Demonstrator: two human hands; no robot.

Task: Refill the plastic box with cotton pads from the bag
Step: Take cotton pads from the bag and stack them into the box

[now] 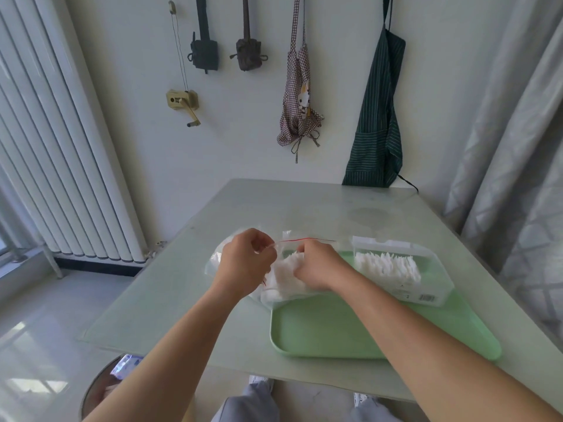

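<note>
A clear zip bag [283,287] with a red seal line lies across the left edge of the green tray [329,333], full of white cotton pads [285,277]. My left hand [246,263] pinches the bag's mouth at its left side. My right hand [320,264] reaches into the bag's mouth, fingers closed among the pads. To the right, on the tray, stands the clear plastic box [426,292] with its lid tipped back; a row of cotton pads [387,264] stands inside it.
The tray rests on a pale glass table [170,287] set against a white wall. A round stool [100,388] with a packet on it is at the lower left. Aprons hang on the wall; a radiator is at left, curtains at right.
</note>
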